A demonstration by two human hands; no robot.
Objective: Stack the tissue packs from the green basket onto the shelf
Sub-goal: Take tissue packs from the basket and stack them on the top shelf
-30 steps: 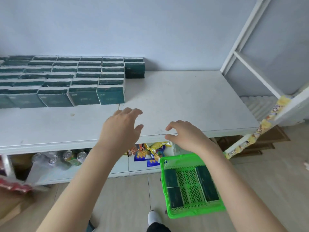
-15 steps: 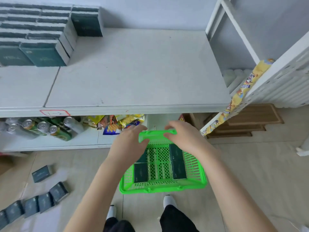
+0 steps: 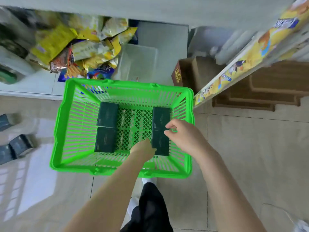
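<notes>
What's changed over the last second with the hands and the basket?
Both hands moved down and into the green basket: left hand and right hand now flank the near-right tissue pack; a grip isn't clear. All four packs remain in place.

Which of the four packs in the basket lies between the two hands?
The near pack of the right-hand pair: the left hand is at its left edge, the right hand over its far right corner.

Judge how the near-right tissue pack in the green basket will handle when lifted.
The near-right tissue pack looks boxy with straight edges, so it probably keeps its shape. Lying flat in the green basket, it shouldn't roll.
</notes>
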